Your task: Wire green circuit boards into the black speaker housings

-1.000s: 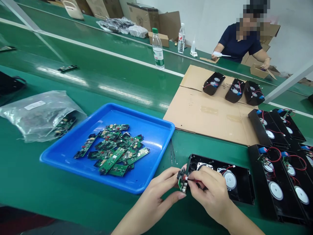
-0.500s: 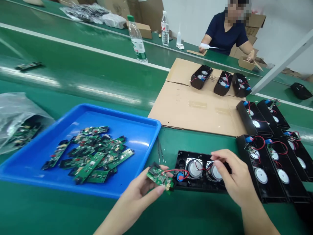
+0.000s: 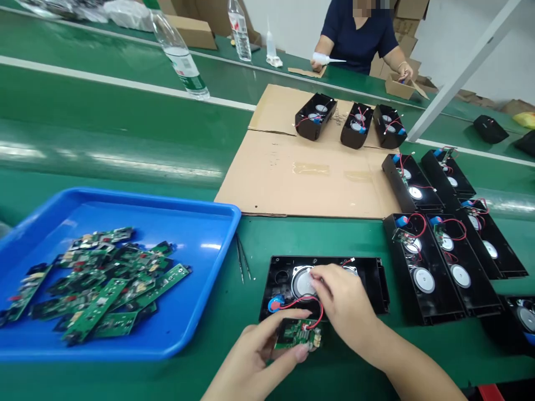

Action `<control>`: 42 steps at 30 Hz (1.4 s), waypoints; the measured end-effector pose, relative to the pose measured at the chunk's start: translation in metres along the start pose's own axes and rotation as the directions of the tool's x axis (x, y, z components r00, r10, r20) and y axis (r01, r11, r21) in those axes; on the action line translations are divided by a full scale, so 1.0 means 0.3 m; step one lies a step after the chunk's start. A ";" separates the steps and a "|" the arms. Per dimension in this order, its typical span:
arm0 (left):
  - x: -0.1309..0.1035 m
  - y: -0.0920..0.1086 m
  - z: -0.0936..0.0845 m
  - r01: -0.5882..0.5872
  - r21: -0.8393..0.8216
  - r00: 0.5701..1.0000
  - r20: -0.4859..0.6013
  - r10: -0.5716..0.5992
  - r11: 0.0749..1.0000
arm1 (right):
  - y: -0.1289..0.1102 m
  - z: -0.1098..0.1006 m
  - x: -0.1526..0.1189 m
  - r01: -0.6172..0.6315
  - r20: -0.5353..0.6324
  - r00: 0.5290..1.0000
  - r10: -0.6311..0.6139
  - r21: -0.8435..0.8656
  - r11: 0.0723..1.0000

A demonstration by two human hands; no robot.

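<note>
My left hand (image 3: 267, 353) grips a small green circuit board (image 3: 290, 334) by its edges, in front of a black speaker housing (image 3: 374, 281). A red wire (image 3: 321, 313) loops from the board to a round blue part (image 3: 276, 303) inside the housing. My right hand (image 3: 349, 306) is over the housing, thumb and fingers pinched together beside the left round speaker (image 3: 301, 283). Whatever those fingertips hold is hidden. The second speaker (image 3: 350, 270) is mostly covered by this hand. A thin wire with a white plug (image 3: 351, 259) sticks out behind it.
A blue tray (image 3: 200, 301) with a pile of circuit boards (image 3: 96, 301) stands left. Tweezers (image 3: 242, 259) lie beside it. Several speaker housings (image 3: 434, 278) stand right, others on flat cardboard (image 3: 292, 189). A water bottle (image 3: 181, 61) stands behind; a co-worker (image 3: 355, 39) sits across.
My right hand has moved from the right speaker toward the left one. My left hand has turned the board and brought it in front of the housing. The view has shifted right.
</note>
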State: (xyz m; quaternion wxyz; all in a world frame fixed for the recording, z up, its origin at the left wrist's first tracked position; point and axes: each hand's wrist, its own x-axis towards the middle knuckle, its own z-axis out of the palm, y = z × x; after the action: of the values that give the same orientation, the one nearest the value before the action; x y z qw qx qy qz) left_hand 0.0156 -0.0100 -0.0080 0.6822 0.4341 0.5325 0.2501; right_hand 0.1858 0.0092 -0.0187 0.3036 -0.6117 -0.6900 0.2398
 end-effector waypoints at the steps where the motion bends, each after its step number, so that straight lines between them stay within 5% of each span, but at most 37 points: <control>1: 0.007 0.001 0.015 -0.001 -0.025 1.000 -0.004 0.001 1.000 | 0.014 -0.019 0.000 -0.073 -0.028 0.997 0.076 0.107 0.992; 4: 0.033 0.013 0.043 -0.029 -0.057 0.999 0.028 0.030 0.998 | 0.064 -0.087 -0.008 -0.316 0.059 0.943 0.327 0.461 0.829; 7: 0.060 0.033 0.058 -0.062 -0.028 0.997 0.052 0.063 0.998 | 0.097 -0.127 -0.023 -0.403 0.209 0.913 0.351 0.606 0.686; 10: 0.081 0.055 0.070 -0.135 0.087 0.991 -0.006 0.136 0.987 | 0.089 -0.124 -0.043 -0.285 0.184 0.958 0.219 0.548 0.787; 14: 0.092 0.075 0.079 -0.204 0.215 0.975 -0.039 0.217 0.955 | 0.054 -0.102 -0.069 -0.011 0.101 0.995 -0.015 0.258 0.966; 20: 0.090 0.068 0.079 -0.179 0.307 0.980 -0.033 0.198 0.935 | 0.054 -0.092 -0.082 0.220 0.094 0.969 -0.226 0.069 0.973; 30: 0.089 0.062 0.081 -0.239 0.406 0.965 0.003 0.261 0.882 | 0.051 -0.091 -0.098 0.287 0.206 0.943 -0.262 -0.102 0.953; 42: 0.084 0.038 0.078 -0.514 0.507 0.830 0.091 0.550 0.692 | 0.053 -0.063 -0.086 0.183 0.093 0.979 -0.182 0.000 0.983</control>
State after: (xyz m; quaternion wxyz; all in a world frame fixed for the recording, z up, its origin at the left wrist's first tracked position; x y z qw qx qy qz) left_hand 0.0468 0.0082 -0.0098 0.4213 0.7255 0.4533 0.3010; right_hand 0.2120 -0.0148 -0.0199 0.2896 -0.5353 -0.7575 0.2362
